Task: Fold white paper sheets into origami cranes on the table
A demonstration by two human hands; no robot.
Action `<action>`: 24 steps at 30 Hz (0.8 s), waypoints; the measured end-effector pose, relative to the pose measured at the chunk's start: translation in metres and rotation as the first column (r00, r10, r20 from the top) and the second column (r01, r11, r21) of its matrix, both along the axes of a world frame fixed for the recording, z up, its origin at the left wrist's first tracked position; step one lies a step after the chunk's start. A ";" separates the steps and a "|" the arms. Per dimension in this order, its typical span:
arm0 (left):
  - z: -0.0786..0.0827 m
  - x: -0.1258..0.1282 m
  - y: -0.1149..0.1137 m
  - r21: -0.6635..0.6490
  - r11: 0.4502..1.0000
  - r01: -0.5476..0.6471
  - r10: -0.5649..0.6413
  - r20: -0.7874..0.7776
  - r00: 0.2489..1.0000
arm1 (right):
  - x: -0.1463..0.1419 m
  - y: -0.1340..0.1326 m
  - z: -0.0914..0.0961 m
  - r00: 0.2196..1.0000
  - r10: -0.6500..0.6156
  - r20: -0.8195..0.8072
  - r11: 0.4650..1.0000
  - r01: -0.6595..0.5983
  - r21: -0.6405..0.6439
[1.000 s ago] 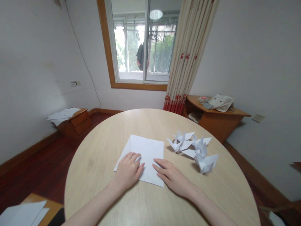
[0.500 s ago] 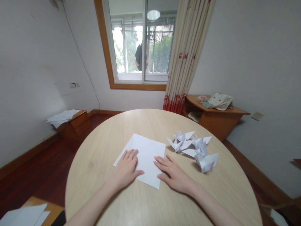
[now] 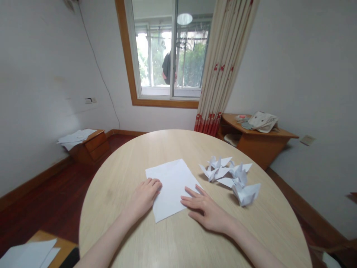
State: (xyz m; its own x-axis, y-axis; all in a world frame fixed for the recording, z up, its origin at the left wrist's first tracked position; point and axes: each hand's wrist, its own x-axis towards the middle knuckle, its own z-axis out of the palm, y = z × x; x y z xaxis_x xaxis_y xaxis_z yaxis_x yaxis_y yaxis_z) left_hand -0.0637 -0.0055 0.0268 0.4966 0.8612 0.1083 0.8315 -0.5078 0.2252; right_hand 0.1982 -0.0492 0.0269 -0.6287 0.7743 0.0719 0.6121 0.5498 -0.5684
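Note:
A white sheet of paper [image 3: 171, 190] lies flat and slightly turned on the round table. My left hand [image 3: 147, 191] is at its left edge, the fingers bunched together over that edge and the thumb hidden from view. On the sheet's lower right part rests my right hand [image 3: 202, 206], palm down, with its fingers stretched and spread. To the right of the sheet stand several folded white paper cranes [image 3: 245, 191], grouped close together, with pointed wings and tails. Neither hand touches them.
The round wooden table [image 3: 167, 145] fills the foreground. More white paper [image 3: 30, 253] lies on a wooden surface at lower left, and papers [image 3: 76, 137] cover a small cabinet by the left wall. A corner desk [image 3: 262, 145] holds a pale cloth bag [image 3: 263, 121].
The sheet has been turned on the table, so its corners point differently. My left hand has shifted slightly left and drawn its fingers together; the right hand stays spread. The cranes have not moved.

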 end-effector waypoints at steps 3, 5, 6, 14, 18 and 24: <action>-0.002 0.001 -0.001 0.010 0.999 0.031 -0.031 0.026 0.999 | -0.001 -0.002 0.004 0.999 0.035 -0.012 0.999 -0.035 -0.006; -0.005 0.001 -0.001 0.048 0.997 0.061 -0.064 0.058 0.996 | -0.001 -0.002 0.006 0.998 0.053 -0.019 0.998 -0.053 -0.015; -0.007 0.001 -0.001 0.064 0.995 0.075 -0.079 0.069 0.995 | -0.002 -0.002 0.007 0.998 0.059 -0.022 0.998 -0.059 -0.024; -0.014 0.007 -0.005 0.025 0.992 0.121 -0.123 0.203 0.971 | 0.000 -0.001 0.000 0.999 0.034 -0.003 0.999 -0.034 -0.024; -0.008 0.013 -0.012 -0.079 0.981 0.178 -0.142 0.333 0.932 | 0.002 0.001 -0.005 1.000 0.013 -0.012 1.000 -0.012 0.009; -0.004 0.020 -0.022 -0.116 0.958 0.261 -0.187 0.436 0.880 | 0.002 0.000 -0.003 0.999 0.000 -0.039 0.999 0.002 0.039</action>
